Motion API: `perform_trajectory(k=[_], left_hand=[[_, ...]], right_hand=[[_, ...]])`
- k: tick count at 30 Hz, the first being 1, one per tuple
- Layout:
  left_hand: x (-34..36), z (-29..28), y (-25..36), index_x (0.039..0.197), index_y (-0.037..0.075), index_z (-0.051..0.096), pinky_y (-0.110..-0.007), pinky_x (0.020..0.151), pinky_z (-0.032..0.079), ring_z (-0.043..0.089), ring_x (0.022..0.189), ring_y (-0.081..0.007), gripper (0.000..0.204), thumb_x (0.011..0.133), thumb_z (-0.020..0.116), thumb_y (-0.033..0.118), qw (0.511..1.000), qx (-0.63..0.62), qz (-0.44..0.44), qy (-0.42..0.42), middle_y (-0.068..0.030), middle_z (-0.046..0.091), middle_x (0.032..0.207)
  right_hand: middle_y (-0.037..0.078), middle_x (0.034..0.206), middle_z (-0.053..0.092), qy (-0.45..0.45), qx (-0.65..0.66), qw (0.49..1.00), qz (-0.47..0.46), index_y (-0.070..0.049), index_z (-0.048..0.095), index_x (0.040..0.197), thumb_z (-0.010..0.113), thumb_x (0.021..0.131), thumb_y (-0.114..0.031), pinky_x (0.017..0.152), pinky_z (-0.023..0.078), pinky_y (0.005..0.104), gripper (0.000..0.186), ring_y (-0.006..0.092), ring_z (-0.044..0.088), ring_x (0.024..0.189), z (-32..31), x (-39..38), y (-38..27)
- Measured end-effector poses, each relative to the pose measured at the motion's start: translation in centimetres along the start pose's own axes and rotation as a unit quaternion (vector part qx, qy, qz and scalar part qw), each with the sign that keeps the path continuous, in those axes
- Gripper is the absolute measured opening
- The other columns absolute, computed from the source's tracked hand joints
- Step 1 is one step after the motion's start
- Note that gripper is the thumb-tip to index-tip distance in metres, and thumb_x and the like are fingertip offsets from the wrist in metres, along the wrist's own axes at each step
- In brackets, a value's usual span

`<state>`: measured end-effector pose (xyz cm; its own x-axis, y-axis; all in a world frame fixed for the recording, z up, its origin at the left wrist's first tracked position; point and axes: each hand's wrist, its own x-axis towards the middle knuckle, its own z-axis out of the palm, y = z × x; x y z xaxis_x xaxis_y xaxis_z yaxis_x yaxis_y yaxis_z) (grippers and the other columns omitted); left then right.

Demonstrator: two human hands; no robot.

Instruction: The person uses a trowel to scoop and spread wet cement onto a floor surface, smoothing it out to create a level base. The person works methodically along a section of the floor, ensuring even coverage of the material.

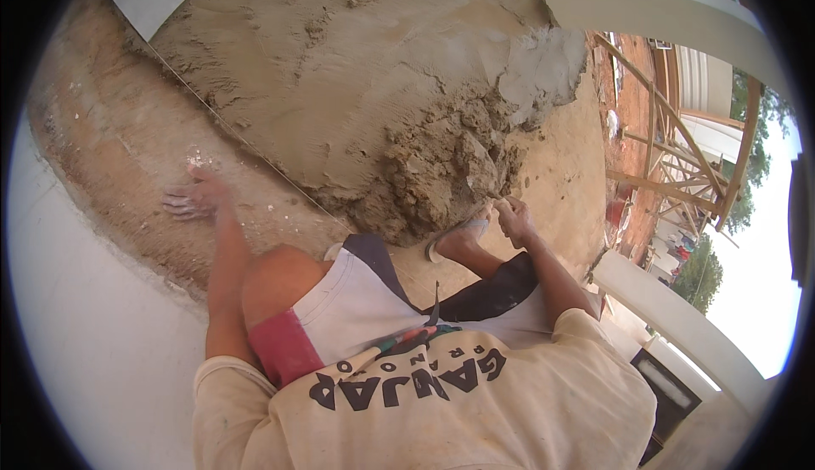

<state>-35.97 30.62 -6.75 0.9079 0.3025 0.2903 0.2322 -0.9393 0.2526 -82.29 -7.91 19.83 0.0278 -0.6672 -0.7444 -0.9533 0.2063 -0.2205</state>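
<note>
Nearest is the beige shirt [475, 419] of the person, who crouches with one bare knee [276, 279] bent. Out to the side, the left hand [193, 198] rests on the strip of bare ground [110, 122] with its fingers extended and the thumb apart, probably as a prop for the leaning body. The right hand [514, 219] is beside the sandalled foot [463, 239], its fingers curled around what looks like a tool handle [491, 194]; the tool's far end is hard to make out, and the low grip seems to suit reaching the mortar. A crumbly heap of mortar [437, 160] lies just ahead of that foot, with a smoother mortar layer [340, 71] spreading beyond it. A taut string [242, 139] follows the layer's left side, perhaps to mark a straight edge. Farther off stand a white curved beam [662, 11], a timber frame [679, 139] and trees [700, 275]
</note>
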Motion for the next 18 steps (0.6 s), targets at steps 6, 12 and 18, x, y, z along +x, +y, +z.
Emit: perform_trajectory(k=[6,12,18], left_hand=[[0.1,-1.4,0.7,0.151,-0.005,0.024,-0.064,0.118,0.014,0.016,0.148,-0.0484,0.082,0.098,0.049,0.052,0.999,0.022,-0.003,-0.028,-0.0318,0.022,0.157],[0.3,-2.1,0.8,0.153,-0.004,0.021,-0.061,0.120,0.012,0.012,0.149,-0.0462,0.081,0.099,0.045,0.051,0.998,0.032,-0.008,-0.062,-0.0296,0.018,0.159],[0.7,-3.7,1.6,0.153,-0.005,0.020,-0.060,0.121,0.009,0.010,0.150,-0.0460,0.081,0.099,0.045,0.050,0.994,0.027,-0.029,-0.101,-0.0304,0.015,0.160]], right_hand=[[-0.001,0.060,0.051,-0.063,-0.023,0.985,-0.157,-0.006,0.055,0.085,0.056,0.095,-0.029,0.045,0.038,0.0275,0.025,0.0091,0.047,0.047,1.0,-2.1,-9.5],[0.012,0.088,0.066,-0.108,-0.091,0.948,-0.284,0.008,0.057,0.125,0.063,0.089,-0.027,0.070,0.050,0.0324,0.051,0.0183,0.061,0.076,6.3,0.2,-21.7],[0.009,0.086,0.060,-0.083,-0.117,0.865,-0.480,0.004,0.058,0.120,0.060,0.090,-0.024,0.067,0.046,0.0312,0.041,0.0160,0.057,0.075,13.1,-0.1,-33.3]])
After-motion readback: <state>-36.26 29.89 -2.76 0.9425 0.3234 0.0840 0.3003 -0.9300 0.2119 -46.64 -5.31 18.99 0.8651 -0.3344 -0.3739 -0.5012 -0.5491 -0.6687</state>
